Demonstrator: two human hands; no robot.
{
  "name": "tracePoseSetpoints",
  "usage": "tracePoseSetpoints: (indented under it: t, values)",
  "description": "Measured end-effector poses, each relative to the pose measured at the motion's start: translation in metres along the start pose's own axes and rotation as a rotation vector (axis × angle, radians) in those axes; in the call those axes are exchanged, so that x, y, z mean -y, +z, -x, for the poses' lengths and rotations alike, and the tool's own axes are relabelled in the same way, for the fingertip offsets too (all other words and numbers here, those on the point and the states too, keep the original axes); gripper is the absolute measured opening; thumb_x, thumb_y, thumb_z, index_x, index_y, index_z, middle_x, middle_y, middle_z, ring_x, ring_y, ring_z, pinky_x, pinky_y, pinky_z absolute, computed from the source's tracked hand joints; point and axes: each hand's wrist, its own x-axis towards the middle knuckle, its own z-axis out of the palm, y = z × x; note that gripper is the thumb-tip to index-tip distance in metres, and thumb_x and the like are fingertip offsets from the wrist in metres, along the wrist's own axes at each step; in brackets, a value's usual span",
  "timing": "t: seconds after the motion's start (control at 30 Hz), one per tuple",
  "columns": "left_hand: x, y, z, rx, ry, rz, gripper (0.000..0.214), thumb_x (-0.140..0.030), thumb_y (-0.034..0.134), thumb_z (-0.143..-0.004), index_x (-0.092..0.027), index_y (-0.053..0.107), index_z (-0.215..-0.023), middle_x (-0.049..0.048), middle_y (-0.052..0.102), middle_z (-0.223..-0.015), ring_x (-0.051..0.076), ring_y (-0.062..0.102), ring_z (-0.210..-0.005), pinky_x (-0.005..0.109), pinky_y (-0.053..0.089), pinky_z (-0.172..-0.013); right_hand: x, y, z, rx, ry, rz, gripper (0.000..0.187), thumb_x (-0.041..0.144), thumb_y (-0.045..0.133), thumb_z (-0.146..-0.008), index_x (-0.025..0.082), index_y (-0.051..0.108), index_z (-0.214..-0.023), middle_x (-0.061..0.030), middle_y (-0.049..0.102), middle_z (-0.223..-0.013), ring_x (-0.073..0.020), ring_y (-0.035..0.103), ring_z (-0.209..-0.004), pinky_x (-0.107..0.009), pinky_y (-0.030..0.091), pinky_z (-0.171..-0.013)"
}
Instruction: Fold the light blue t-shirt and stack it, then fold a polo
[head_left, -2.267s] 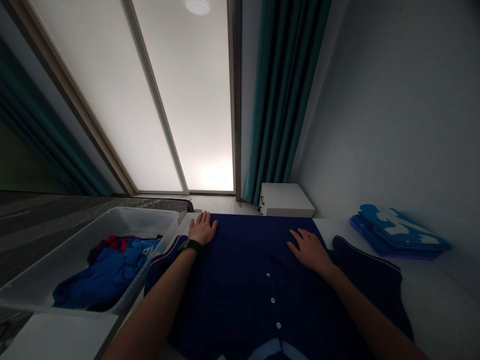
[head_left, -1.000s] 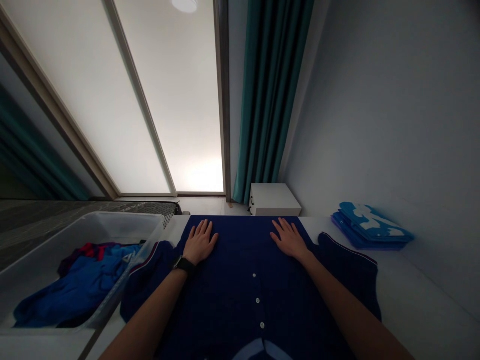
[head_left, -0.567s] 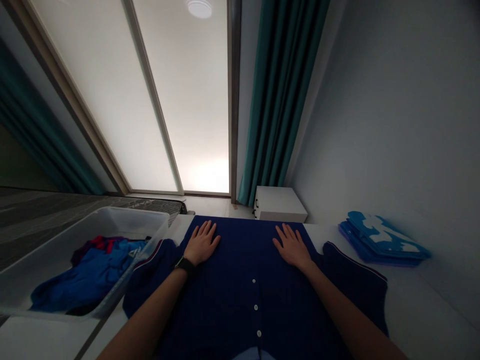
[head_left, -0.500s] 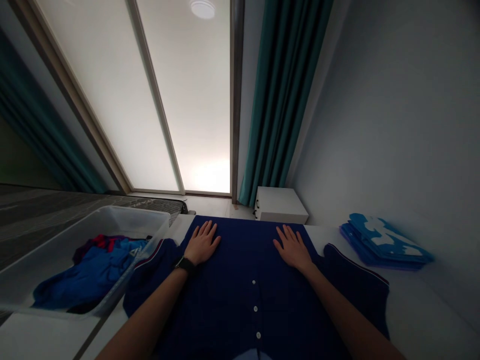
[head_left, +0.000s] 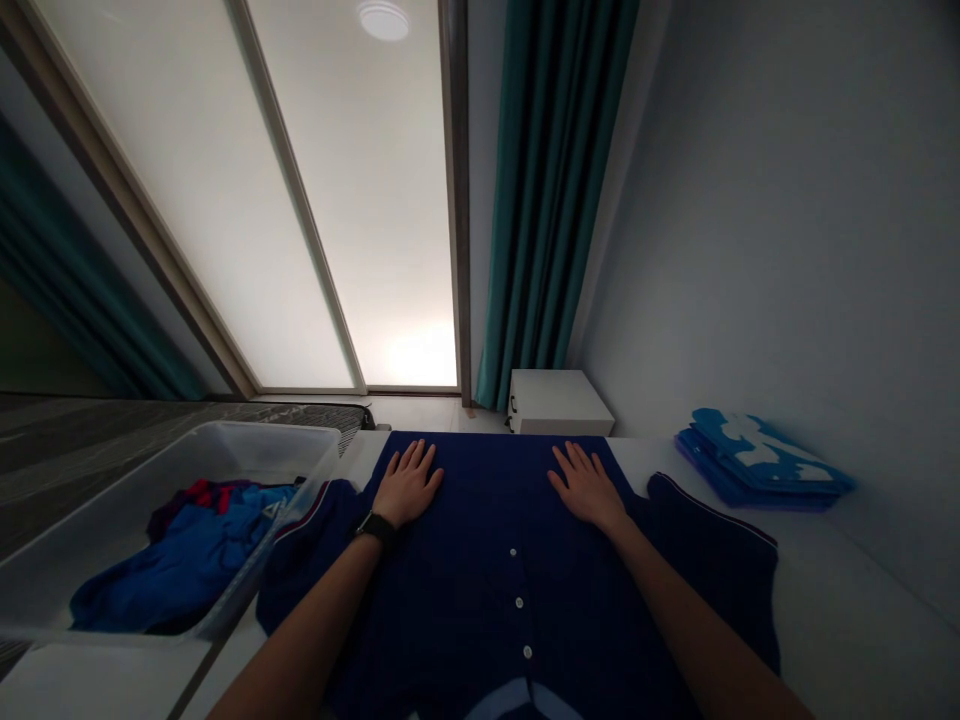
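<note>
Head view: left hand (head_left: 407, 486) and right hand (head_left: 587, 488) lie open, palms down, grasping nothing, on a navy button shirt (head_left: 495, 540) spread flat and unfolded on the counter (head_left: 847, 580). Folded blue clothes (head_left: 761, 462) sit right; loose clothes (head_left: 180, 570) lie in a plastic bin (head_left: 262, 432) left.

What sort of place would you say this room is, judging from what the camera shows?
It looks like a home, perhaps a bedroom: a teal curtain beside a frosted sliding door, and a plastic bin of clothes.
</note>
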Motion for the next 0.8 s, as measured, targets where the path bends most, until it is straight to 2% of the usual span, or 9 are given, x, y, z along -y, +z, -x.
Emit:
tracePoseSetpoints:
  t: [0.2, 0.5, 0.8]
  values:
    - [0.001, 0.004, 0.008, -0.018, 0.001, -0.022, 0.061, -0.051, 0.023, -0.098, -0.02, 0.031, -0.15, 0.0045, 0.024, -0.158, 0.021, 0.017, -0.147, 0.044, 0.015, -0.119, 0.004, 0.003, 0.012, -0.006, 0.017, -0.011, 0.067, 0.056, 0.018, -0.097, 0.019, 0.024, -0.152, -0.0093, 0.016, -0.16, -0.0223, 0.009, -0.147, -0.044, 0.004, -0.118]
    - [-0.003, 0.002, 0.04, -0.056, -0.02, -0.052, 0.059, -0.047, 0.026, -0.098, -0.02, 0.033, -0.149, 0.0045, 0.027, -0.157, 0.021, 0.02, -0.146, 0.045, 0.016, -0.118, 0.014, 0.006, 0.041, -0.046, 0.004, -0.002, 0.068, 0.055, 0.019, -0.096, 0.017, 0.026, -0.152, -0.0112, 0.02, -0.159, -0.0243, 0.012, -0.147, -0.046, 0.007, -0.118]
    - [-0.004, 0.0, 0.035, -0.036, -0.039, -0.044, 0.06, -0.049, 0.024, -0.097, -0.02, 0.033, -0.149, 0.0049, 0.026, -0.157, 0.023, 0.019, -0.146, 0.048, 0.015, -0.118, 0.013, 0.001, 0.028, -0.014, 0.035, -0.026, 0.067, 0.055, 0.019, -0.096, 0.019, 0.026, -0.152, -0.0097, 0.018, -0.159, -0.0233, 0.01, -0.147, -0.046, 0.004, -0.118]
